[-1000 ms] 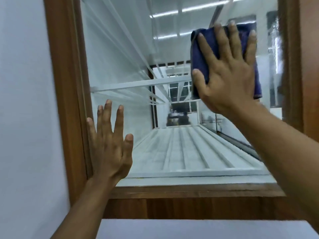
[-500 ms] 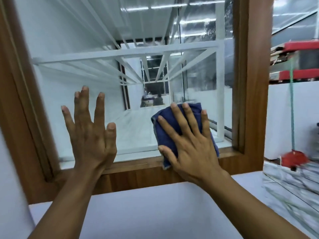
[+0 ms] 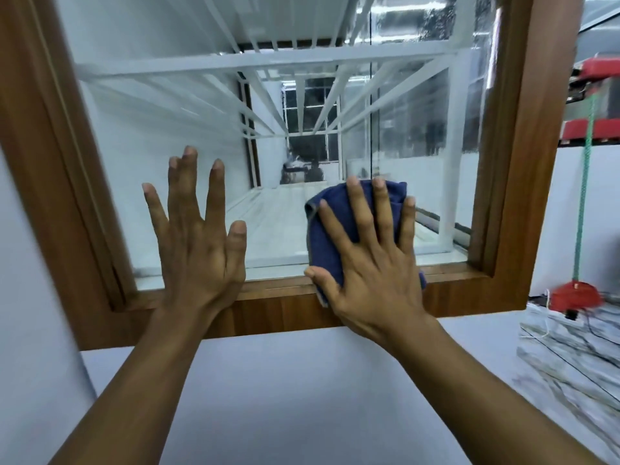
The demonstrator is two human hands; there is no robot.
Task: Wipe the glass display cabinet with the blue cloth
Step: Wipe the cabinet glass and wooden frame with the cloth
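Could lose the blue cloth (image 3: 320,250) mid-stroke: nothing curled round it, right hand (image 3: 375,263) with grip released, fingers straight and spread, only pressing the folded cloth onto the lower right of the glass display cabinet (image 3: 161,156), heel of the palm over the bottom rail of the wooden frame (image 3: 513,162). Could also catch a fold on that rail's lip and bunch up, leaving the bottom strip unwiped. Left hand (image 3: 198,243) likewise released, splayed seemingly flat at the pane's lower left, holding nothing; likely to leave fresh fingermarks there. Too hard a lean through both palms, and possible flex in the pane. Streaky haze on the upper right of the glass, so apparently more to wipe. Behind the glass, white shelf rails (image 3: 268,60) and reflections. Below, a plain white panel (image 3: 285,380); to the right, a marble-patterned tabletop (image 3: 570,370) with loose cables (image 3: 570,333), a red base (image 3: 575,295) and a green rope (image 3: 583,182) rising from it.
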